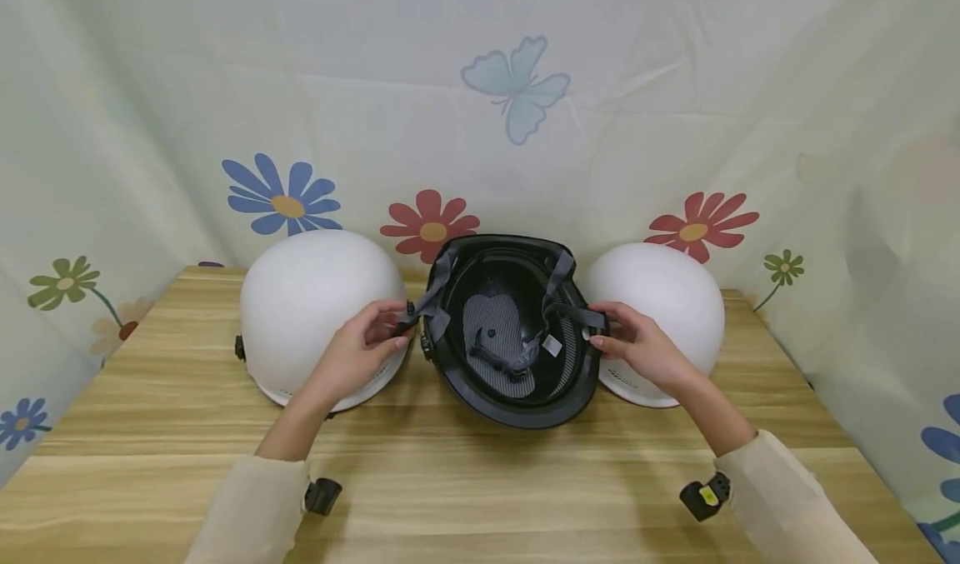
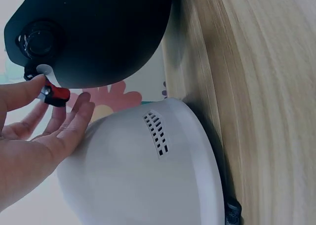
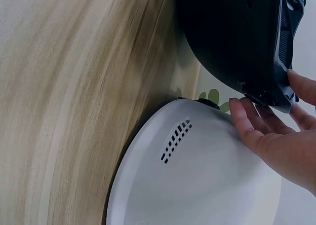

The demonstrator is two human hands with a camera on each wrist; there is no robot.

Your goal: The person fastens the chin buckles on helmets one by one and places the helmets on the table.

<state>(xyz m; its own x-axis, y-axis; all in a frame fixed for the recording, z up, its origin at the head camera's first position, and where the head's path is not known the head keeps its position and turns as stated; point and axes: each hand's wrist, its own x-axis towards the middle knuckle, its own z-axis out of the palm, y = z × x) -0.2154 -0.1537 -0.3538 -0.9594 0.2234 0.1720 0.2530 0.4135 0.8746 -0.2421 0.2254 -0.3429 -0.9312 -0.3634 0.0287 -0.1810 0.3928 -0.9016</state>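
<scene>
A black helmet [image 1: 517,414] lies upside down between two white helmets, its dark lining and grey straps [image 1: 561,274] facing up. My left hand [image 1: 356,351] pinches a black and red buckle [image 2: 58,94] at the end of a strap, just outside the helmet's left edge. In the left wrist view, a round black fitting [image 2: 40,41] shows on the shell beside that buckle. My right hand [image 1: 641,351] grips the black helmet's right rim, thumb on the upper side and fingers [image 3: 247,119] against the outer shell. More strap lies loose inside the bowl.
The left white helmet [image 1: 315,297] stands dome up close beside my left hand. Behind my right hand is the other white helmet [image 1: 671,297], also dome up. Beneath them is a wooden table [image 1: 495,497]; a flowered curtain [image 1: 637,89] hangs behind.
</scene>
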